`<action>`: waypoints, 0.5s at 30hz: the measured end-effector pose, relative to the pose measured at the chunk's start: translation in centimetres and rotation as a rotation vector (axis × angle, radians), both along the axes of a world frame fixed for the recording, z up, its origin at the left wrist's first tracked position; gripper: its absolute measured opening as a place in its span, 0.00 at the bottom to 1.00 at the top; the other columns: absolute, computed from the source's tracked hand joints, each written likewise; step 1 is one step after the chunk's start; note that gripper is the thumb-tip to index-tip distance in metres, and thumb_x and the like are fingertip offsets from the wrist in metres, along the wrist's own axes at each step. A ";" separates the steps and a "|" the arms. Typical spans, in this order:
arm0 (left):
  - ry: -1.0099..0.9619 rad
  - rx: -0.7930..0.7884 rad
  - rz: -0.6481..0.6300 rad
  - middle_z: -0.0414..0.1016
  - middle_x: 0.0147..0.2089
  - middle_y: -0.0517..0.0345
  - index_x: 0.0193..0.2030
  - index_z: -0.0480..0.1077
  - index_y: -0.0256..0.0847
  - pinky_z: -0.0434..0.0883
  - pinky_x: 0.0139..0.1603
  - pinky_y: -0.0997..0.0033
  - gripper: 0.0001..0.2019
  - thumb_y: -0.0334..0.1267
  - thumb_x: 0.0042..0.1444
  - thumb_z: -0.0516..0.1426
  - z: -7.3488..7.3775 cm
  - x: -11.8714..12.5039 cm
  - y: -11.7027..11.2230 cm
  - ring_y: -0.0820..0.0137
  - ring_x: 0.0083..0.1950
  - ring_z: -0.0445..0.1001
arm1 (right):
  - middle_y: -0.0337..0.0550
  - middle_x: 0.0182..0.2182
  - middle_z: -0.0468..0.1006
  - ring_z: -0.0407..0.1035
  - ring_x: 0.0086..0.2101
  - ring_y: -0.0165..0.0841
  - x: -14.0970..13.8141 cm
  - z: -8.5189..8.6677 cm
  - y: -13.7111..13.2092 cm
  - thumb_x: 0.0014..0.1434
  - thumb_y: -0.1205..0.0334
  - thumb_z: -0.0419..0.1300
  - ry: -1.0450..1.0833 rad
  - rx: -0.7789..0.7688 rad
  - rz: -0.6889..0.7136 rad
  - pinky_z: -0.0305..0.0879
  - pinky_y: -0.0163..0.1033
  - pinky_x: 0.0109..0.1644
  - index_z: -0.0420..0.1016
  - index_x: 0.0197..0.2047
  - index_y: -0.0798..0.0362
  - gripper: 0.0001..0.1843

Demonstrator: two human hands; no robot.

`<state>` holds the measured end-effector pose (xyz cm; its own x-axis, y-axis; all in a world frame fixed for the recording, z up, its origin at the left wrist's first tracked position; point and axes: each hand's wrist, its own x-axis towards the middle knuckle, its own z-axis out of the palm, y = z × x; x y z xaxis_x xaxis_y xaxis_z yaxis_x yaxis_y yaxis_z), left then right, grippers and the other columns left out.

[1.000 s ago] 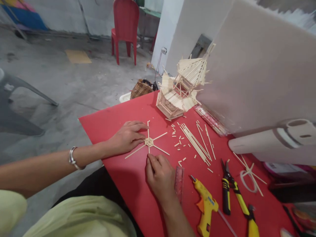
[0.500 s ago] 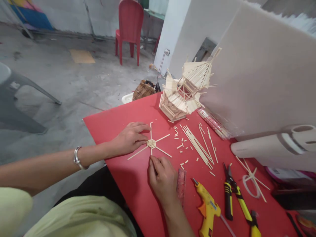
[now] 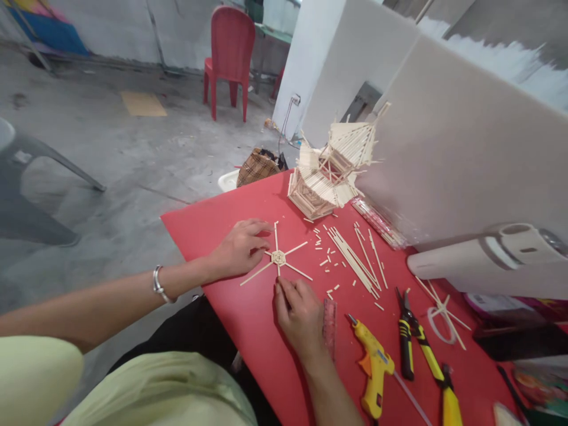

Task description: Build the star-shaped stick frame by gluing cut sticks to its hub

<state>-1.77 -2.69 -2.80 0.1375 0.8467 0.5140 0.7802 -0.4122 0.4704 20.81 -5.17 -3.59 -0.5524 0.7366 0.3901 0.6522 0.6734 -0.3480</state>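
A small star of thin wooden sticks with a woven hexagon hub (image 3: pixel 278 258) lies flat on the red table (image 3: pixel 213 220). My left hand (image 3: pixel 239 247) rests beside it on the left, fingers curled and fingertips touching the sticks near the hub. My right hand (image 3: pixel 300 312) lies on the table just below the star, fingers bent, with its fingertips at the end of the lower stick. What the right fingers pinch, if anything, is hidden.
A stick-built model house (image 3: pixel 331 168) stands at the table's far edge. Loose sticks (image 3: pixel 352 257) and cut bits lie right of the star. A ruler (image 3: pixel 329 319), yellow glue gun (image 3: pixel 373 370), pliers (image 3: pixel 406 340) and another stick star (image 3: pixel 444 310) lie at right. White foam boards (image 3: pixel 461 142) rise behind.
The camera view shifted slightly; both hands stay at the stick star in nearly the same pose.
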 end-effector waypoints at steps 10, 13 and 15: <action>0.057 -0.002 -0.045 0.70 0.60 0.50 0.30 0.77 0.43 0.61 0.61 0.48 0.04 0.38 0.49 0.60 0.9 0.0 -4.6 0.52 0.63 0.64 | 0.45 0.36 0.79 0.73 0.38 0.31 0.1 2.5 -2.6 0.66 0.65 0.53 -0.040 -0.010 -0.049 0.65 0.34 0.44 0.76 0.45 0.53 0.11; 0.105 -0.013 -0.072 0.66 0.64 0.47 0.32 0.76 0.41 0.59 0.62 0.45 0.06 0.40 0.47 0.61 0.7 0.0 -5.5 0.49 0.65 0.61 | 0.44 0.37 0.80 0.73 0.39 0.32 -0.2 3.2 -3.6 0.66 0.65 0.53 -0.070 -0.016 -0.059 0.65 0.35 0.45 0.76 0.44 0.52 0.11; 0.112 -0.021 -0.050 0.66 0.64 0.46 0.32 0.75 0.41 0.58 0.62 0.45 0.05 0.36 0.48 0.60 0.4 -0.2 -5.6 0.49 0.66 0.60 | 0.44 0.38 0.80 0.72 0.39 0.32 -0.6 3.4 -3.8 0.66 0.65 0.52 -0.096 -0.027 -0.056 0.65 0.36 0.46 0.76 0.45 0.52 0.11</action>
<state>-1.93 -8.30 -2.40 0.2353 0.8479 0.4751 0.8074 -0.4427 0.3900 20.25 -8.97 -0.20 -0.5438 0.7769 0.3174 0.7196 0.6263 -0.2998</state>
